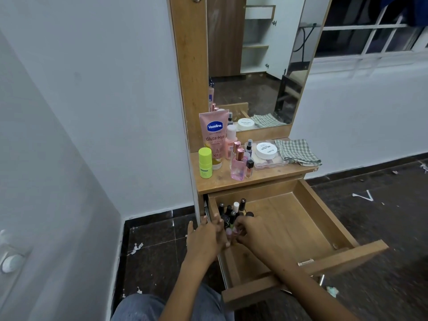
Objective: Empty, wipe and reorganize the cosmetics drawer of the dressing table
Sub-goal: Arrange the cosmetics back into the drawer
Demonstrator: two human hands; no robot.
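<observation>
The wooden drawer (301, 218) of the dressing table is pulled out wide. Several small nail polish bottles (234, 210) stand clustered in its back left corner; the rest of its floor is bare wood. My left hand (206, 237) rests on the drawer's left wall, fingers spread against the bottles. My right hand (249, 230) is inside the drawer with its fingers curled around small pink bottles (231, 232) at the front of the cluster. A checked cloth (296, 150) lies folded on the tabletop (217, 179) at the right.
On the tabletop stand a pink Vaseline tube (214, 133), a green roll-on (205, 162), pink perfume bottles (238, 163), a white jar (266, 150) on a clear palette. The mirror (254, 66) rises behind. Dark floor tiles carry paper scraps. My knee is below the drawer.
</observation>
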